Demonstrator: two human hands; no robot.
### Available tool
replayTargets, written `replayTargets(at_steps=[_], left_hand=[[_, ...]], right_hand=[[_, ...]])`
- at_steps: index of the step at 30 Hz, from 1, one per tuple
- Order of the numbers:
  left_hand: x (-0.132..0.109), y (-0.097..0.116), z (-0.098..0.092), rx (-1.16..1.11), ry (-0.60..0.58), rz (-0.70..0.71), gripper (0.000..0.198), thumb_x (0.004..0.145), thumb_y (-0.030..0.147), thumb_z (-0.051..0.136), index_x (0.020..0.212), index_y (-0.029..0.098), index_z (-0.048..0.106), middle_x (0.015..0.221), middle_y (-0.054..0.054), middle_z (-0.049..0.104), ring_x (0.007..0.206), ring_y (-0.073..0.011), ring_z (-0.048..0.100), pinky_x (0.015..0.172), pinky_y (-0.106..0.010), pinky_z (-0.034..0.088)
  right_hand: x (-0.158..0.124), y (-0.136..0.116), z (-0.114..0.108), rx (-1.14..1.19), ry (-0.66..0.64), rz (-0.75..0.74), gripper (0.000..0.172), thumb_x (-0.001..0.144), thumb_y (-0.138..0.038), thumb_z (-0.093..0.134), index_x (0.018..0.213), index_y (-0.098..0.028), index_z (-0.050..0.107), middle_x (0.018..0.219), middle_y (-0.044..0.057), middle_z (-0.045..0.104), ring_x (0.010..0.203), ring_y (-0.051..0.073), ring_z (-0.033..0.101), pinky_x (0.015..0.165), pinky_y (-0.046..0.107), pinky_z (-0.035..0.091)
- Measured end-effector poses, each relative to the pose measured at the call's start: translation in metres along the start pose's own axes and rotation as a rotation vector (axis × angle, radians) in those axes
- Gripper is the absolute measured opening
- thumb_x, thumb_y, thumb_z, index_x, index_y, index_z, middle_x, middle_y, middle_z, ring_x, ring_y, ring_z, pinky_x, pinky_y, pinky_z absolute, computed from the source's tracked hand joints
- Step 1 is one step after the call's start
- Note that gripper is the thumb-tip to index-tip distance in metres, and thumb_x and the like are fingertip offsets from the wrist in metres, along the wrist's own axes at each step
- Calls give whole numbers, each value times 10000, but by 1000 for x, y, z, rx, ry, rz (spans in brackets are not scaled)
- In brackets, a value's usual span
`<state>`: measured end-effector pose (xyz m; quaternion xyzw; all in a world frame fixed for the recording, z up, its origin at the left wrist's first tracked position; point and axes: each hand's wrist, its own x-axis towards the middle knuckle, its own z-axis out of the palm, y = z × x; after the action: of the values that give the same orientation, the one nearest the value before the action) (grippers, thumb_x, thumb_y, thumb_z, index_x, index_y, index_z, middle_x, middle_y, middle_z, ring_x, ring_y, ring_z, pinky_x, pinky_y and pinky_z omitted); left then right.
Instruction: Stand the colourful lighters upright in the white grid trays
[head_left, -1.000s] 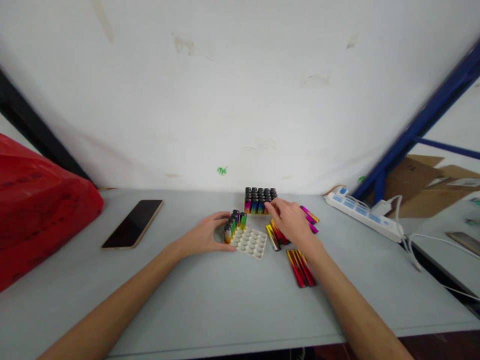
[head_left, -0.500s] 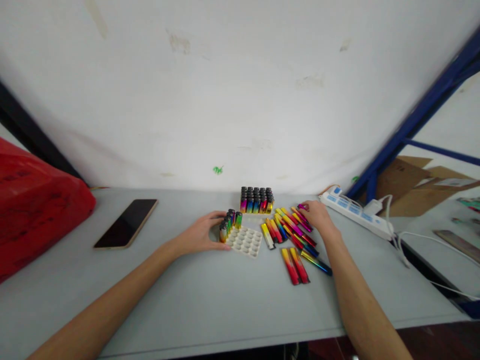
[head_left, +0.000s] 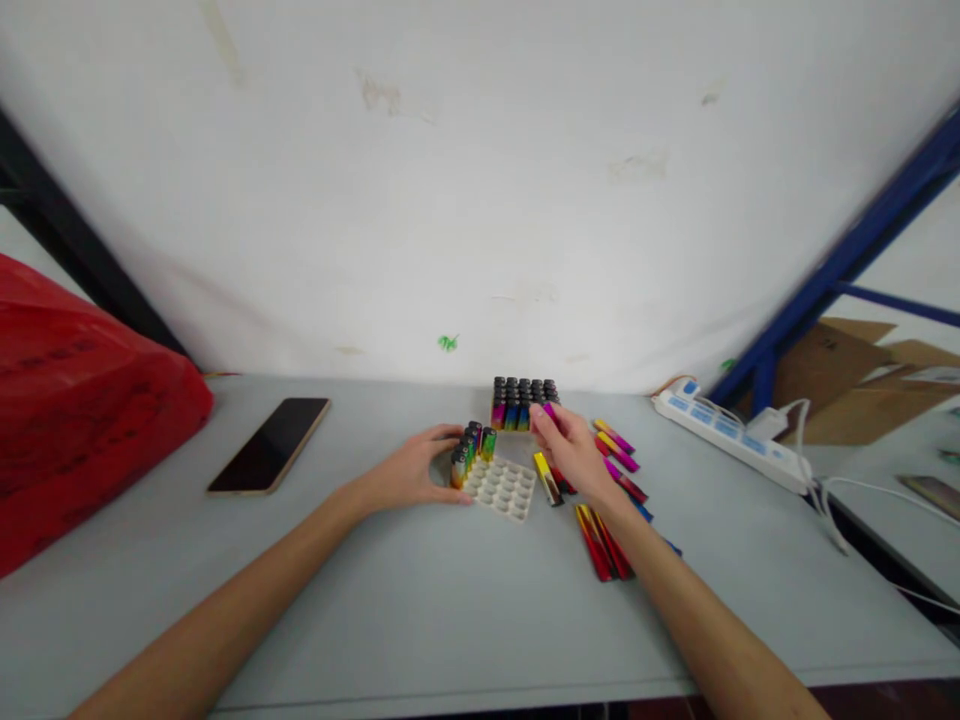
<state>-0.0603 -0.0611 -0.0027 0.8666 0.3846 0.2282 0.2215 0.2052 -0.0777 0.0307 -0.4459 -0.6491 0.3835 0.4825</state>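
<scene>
A white tray [head_left: 508, 490] with rows of round-edged slots lies on the table, with several shiny multicoloured lighters [head_left: 465, 456] upright along its left and back edges. My left hand [head_left: 411, 470] curves round the left end of this tray, the thumb at its near edge and the fingers behind the lighters. Between the fingertips of my right hand [head_left: 576, 452] is a purple lighter [head_left: 550, 411], raised to the right of the tray. Loose lighters [head_left: 594, 545] lie under and around my right forearm, partly hidden by it.
Behind the tray stands a second tray packed with upright lighters [head_left: 513, 408]. A phone [head_left: 270, 445] and a red plastic bag [head_left: 97, 410] are on the left. To the right lie a white power strip [head_left: 727, 440] and its cables, near a blue frame [head_left: 763, 380] and cardboard [head_left: 832, 385].
My right hand has come left from the loose pile, carrying a purple lighter towards the tray. My left hand stays at the tray. The whole view has shifted slightly.
</scene>
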Motion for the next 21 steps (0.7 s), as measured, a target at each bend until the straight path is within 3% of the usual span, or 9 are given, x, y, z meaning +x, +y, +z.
replayTargets(at_steps=[6, 21], left_hand=[[0, 0, 0, 19, 3, 10, 805, 648, 619, 839, 1293, 175, 653, 1427, -137, 566, 1312, -340, 538, 1155, -435, 406], [0, -1, 1, 46, 7, 14, 806, 649, 613, 843, 1298, 178, 643, 1428, -138, 567, 1307, -330, 544, 1156, -435, 407]], right_hand=[[-10, 9, 17, -228, 65, -140, 526, 939, -558, 528, 584, -197, 384, 544, -55, 331, 535, 93, 325, 521, 263, 239], [-10, 9, 21, -401, 82, -129, 403, 927, -431, 456, 603, -205, 370, 531, -55, 356, 520, 100, 341, 534, 263, 227]])
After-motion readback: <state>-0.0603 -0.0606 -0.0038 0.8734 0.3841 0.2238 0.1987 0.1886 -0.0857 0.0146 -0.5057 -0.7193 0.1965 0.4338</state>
